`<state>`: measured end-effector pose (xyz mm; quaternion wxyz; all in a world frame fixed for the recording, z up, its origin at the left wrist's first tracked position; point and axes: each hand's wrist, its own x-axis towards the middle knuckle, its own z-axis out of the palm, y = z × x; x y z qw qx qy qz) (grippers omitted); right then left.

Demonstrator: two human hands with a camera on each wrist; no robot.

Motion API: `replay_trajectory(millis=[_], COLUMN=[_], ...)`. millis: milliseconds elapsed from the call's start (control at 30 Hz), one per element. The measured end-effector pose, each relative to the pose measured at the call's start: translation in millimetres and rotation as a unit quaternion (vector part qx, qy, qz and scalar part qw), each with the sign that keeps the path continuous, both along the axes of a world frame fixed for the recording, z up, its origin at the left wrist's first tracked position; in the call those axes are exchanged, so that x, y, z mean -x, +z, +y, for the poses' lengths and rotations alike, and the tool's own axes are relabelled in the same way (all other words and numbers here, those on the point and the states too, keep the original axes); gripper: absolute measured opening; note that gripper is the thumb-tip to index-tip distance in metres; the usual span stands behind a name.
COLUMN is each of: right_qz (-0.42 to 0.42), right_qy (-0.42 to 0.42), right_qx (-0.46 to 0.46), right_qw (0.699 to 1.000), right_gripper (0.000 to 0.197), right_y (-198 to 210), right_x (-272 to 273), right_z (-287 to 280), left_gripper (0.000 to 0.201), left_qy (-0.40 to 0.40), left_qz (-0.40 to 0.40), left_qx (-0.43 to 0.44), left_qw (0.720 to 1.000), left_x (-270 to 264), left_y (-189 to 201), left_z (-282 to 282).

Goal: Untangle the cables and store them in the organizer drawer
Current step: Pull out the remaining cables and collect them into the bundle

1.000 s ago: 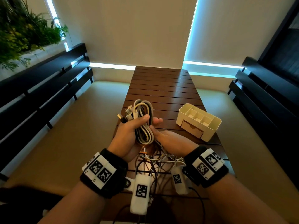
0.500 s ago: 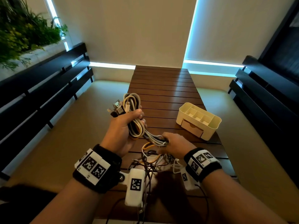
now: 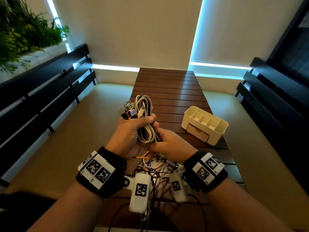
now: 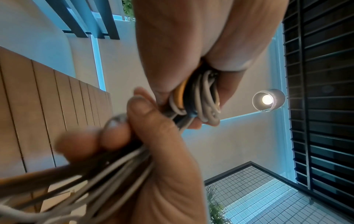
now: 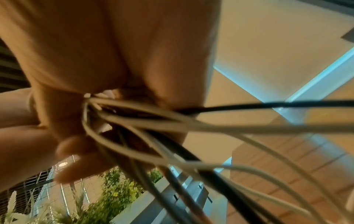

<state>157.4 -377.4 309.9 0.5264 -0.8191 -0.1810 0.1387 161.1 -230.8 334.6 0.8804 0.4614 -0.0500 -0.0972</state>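
Cables (image 3: 144, 121) bunched in both hands, organizer (image 3: 204, 124) nearby right.

No legible text, brand name or number is found on any surface. Black-and-white square coded markers are carried on the left wristband (image 3: 98, 171), on the right wristband (image 3: 207, 169) and on the two white camera housings (image 3: 140, 190) below the wrists, but no characters can be read from them. The organizer (image 3: 204, 124) and the cable bundle (image 3: 143, 118) are seen unmarked.
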Motion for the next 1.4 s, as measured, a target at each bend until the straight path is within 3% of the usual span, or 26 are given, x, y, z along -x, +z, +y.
replay_trajectory(millis=[67, 167, 267, 367, 533, 800, 867, 967, 1033, 1067, 1167, 1233, 1300, 1400], right_qz=[0.017, 0.029, 0.048, -0.002, -0.102, -0.148, -0.127, -0.012, 0.035, 0.049, 0.079, 0.055, 0.024, 0.016], right_qy=[0.023, 0.056, 0.037, 0.01, 0.007, -0.017, -0.014, 0.018, 0.028, 0.028, 0.024, 0.017, 0.007, 0.017], right_qx=[0.033, 0.082, -0.108, -0.21, -0.098, -0.023, -0.045, -0.147, -0.172, -0.175, -0.128, -0.045, 0.01, 0.005], right_qw=[0.999, 0.995, 0.992, 0.978, 0.99, 0.989, 0.991, 0.989, 0.984, 0.983, 0.988, 0.997, 1.0, 1.0], right_gripper=[0.026, 0.063, 0.093, 0.083, 0.06, 0.068, 0.076, 0.115, 0.129, 0.122, 0.055, 0.024, 0.017, 0.013], right_y=[-2, 6, 20, 33, 43, 50, 45, 21, -1, -9, -6, -1, 2, 5], right_x=[1, -2, -5, -5, 1, 2, 4, 10, 12, 11, 12, 13, 11, 10], right_z=[-1, -9, -16, -12, -1, 3, 4, 10, 14, 14, 15, 12, 10, 9], left_gripper=[0.026, 0.017, 0.02, 0.036, 0.039, 0.044, 0.041, 0.038, 0.038, 0.037, 0.031, 0.026, 0.023, 0.019], left_qy=[0.007, 0.027, 0.03, -0.004, -0.06, -0.073, -0.074, -0.036, -0.006, -0.002, -0.004, -0.016, -0.023, -0.015], left_qz=[0.01, 0.041, 0.052, 0.052, 0.004, -0.029, -0.028, 0.002, 0.002, 0.003, 0.005, 0.003, 0.004, 0.003], left_qx=[-0.013, -0.032, -0.046, -0.048, -0.045, -0.003, -0.012, -0.014, -0.005, 0.002, 0.009, 0.021, 0.031, 0.037], left_qw=[1.0, 0.998, 0.997, 0.998, 0.997, 0.997, 0.997, 0.999, 1.0, 1.0, 1.0, 1.0, 0.999, 0.999], left_x=[1, 3, 3, 6, 12, 11, 11, 5, 1, 0, 2, 2, 3, 4], left_y=[-2, -8, -10, -10, -5, -8, -7, -2, 0, 1, 0, 0, 4, 10], left_z=[1, 3, 6, 5, -2, -5, -4, -1, 1, 2, 5, 6, 6, 6])
